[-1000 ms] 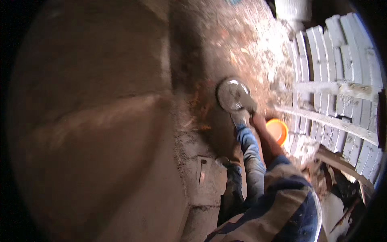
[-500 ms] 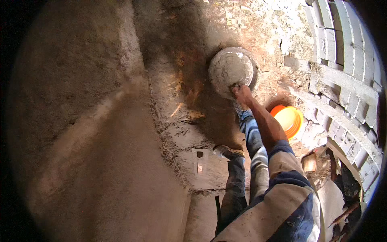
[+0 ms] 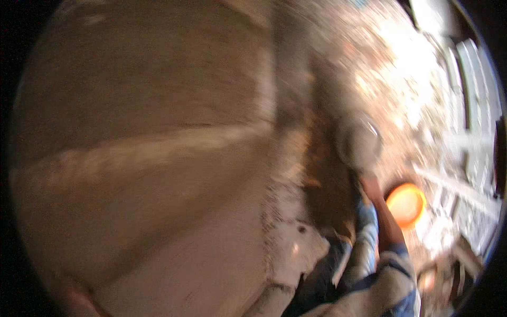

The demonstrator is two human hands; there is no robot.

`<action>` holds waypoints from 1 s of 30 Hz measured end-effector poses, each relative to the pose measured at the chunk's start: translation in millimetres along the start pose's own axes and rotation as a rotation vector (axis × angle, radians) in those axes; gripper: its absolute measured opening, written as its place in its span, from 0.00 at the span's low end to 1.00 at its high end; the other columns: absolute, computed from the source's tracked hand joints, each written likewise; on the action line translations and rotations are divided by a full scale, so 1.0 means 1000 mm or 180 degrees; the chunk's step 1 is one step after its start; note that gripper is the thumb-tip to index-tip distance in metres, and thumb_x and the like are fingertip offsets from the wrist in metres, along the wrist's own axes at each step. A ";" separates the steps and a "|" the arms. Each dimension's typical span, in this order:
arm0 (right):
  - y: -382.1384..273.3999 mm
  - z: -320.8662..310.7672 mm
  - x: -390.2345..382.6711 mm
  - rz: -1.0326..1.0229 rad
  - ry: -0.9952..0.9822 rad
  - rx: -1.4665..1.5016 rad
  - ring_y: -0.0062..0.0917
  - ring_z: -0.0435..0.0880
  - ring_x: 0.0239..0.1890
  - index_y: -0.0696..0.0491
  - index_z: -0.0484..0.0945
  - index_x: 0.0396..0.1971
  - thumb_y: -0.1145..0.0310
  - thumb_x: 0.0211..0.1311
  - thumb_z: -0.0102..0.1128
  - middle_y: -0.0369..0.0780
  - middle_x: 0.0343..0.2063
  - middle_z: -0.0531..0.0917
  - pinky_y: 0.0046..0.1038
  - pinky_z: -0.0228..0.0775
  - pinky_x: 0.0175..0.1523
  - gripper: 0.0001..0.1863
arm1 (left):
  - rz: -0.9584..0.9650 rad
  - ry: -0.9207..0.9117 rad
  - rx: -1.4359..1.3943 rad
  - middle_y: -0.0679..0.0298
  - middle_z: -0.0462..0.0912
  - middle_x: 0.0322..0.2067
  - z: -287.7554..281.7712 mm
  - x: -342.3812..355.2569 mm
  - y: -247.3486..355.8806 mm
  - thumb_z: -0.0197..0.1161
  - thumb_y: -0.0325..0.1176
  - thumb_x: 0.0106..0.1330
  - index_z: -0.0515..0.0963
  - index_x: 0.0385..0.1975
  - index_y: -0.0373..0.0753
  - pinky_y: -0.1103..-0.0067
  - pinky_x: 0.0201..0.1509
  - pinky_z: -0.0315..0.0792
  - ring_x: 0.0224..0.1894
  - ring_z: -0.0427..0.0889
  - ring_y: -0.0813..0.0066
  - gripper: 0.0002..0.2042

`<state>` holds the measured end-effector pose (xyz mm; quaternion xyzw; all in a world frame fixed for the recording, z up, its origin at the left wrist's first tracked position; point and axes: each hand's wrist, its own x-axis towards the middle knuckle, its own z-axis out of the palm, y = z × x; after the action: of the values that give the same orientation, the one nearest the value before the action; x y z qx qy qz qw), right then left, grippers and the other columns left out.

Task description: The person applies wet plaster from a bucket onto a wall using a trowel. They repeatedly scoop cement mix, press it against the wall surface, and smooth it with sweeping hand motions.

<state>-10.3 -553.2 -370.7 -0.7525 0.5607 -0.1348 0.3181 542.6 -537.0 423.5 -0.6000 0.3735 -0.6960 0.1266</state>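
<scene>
My right hand (image 3: 371, 186) reaches down to the near rim of a round basin (image 3: 344, 148), which holds grey wet mortar (image 3: 363, 141). Its fingers look closed round something, perhaps a handle, but motion blur hides what it is. Low at the left edge, a reddish blurred shape, likely my left hand (image 3: 79, 300), shows against the plastered wall. Its fingers are smeared, so whether it holds anything is unclear.
An orange bucket (image 3: 406, 206) stands right of my forearm. A broad plastered wall (image 3: 158, 211) with a ridge fills the left. Pale stacked blocks or boards (image 3: 470, 95) line the right side. Rough, sunlit ground (image 3: 391, 63) lies beyond the basin.
The view has swung left, so basin, bucket and right arm now appear farther right and lower. More wall shows, and the reddish shape has come in at lower left. My right hand stays by the basin.
</scene>
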 end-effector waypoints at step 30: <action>-0.520 -0.267 0.203 -0.0534 0.0617 0.2074 0.46 0.74 0.46 0.57 0.63 0.55 0.59 0.57 0.53 0.52 0.43 0.75 0.40 0.64 0.50 0.28 | -0.0399 -0.0280 0.0379 0.62 0.48 0.66 -0.023 0.061 -0.068 0.31 0.57 0.67 0.60 0.62 0.53 0.54 0.66 0.41 0.68 0.45 0.54 0.27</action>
<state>302.8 -741.9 129.3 -0.6386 0.4520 -0.4032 0.4747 524.5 -520.0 514.4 -0.6437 0.2872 -0.6965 0.1345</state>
